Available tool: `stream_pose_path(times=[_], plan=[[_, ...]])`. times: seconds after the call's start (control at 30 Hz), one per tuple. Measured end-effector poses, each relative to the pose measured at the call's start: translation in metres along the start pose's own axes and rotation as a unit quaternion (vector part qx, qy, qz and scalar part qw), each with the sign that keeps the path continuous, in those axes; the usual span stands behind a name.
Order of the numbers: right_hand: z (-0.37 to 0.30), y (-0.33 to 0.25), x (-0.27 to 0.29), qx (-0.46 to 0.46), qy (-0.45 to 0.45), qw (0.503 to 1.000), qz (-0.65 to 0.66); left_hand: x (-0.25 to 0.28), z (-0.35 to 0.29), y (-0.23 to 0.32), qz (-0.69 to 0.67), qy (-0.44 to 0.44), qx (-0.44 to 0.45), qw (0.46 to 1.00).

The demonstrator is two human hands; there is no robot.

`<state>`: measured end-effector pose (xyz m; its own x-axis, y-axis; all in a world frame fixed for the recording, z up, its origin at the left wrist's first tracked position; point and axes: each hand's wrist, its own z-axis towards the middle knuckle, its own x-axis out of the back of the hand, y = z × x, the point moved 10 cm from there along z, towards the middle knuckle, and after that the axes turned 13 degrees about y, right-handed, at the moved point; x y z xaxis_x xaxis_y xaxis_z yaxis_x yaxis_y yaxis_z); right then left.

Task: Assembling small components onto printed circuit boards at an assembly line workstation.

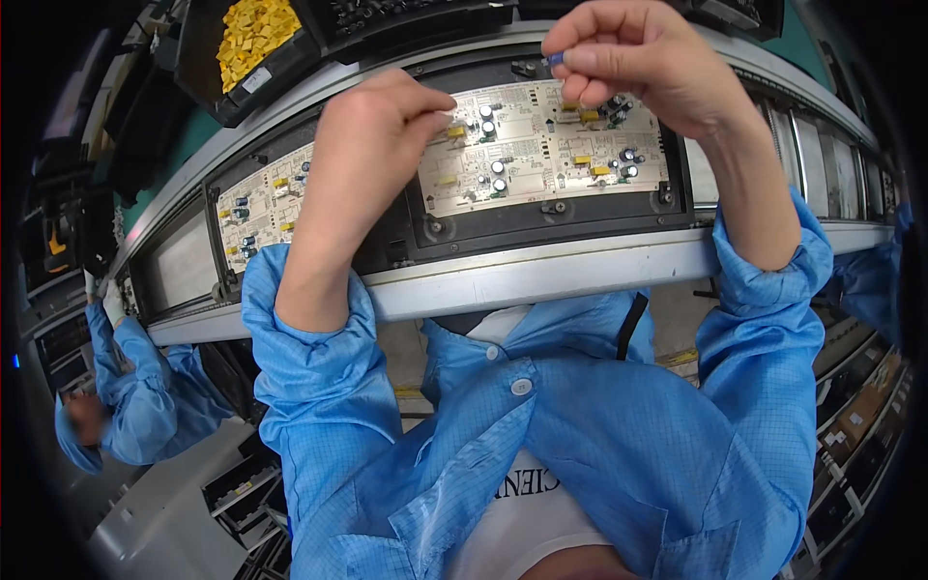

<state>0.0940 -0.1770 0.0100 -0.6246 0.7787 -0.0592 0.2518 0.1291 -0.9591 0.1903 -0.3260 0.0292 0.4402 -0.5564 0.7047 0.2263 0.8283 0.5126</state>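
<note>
My right hand (643, 60) is raised above the far right part of the circuit board panel (527, 198). Between its thumb and index finger is a small dark blue capacitor (557, 59); the other fingers curl loosely. My left hand (372, 130) hangs over the panel's left side, thumb and index finger pinched together near a yellow block component (455, 131). Whatever the left fingertips hold, if anything, is too small to make out. The white panel carries yellow blocks and dark round capacitors (498, 167), and sits in a black carrier frame (570, 215).
A second board panel (261, 208) lies to the left on the same metal-railed conveyor (541, 259). Beyond the rail stand a black bin of yellow components (253, 43) and a bin of dark parts (382, 12). A co-worker in blue (159, 387) is at the left.
</note>
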Motion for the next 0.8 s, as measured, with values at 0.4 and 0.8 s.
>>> stream_pose_path(times=[0.4,0.8], plan=[[0.004,0.015,-0.027,0.092,-0.005,0.981,-0.173,0.008,-0.009,-0.063,-0.501,0.043,0.318,0.804],[-0.011,0.004,-0.049,0.265,0.136,0.813,-0.501,-0.009,0.01,-0.047,-0.695,0.0,0.185,0.695]])
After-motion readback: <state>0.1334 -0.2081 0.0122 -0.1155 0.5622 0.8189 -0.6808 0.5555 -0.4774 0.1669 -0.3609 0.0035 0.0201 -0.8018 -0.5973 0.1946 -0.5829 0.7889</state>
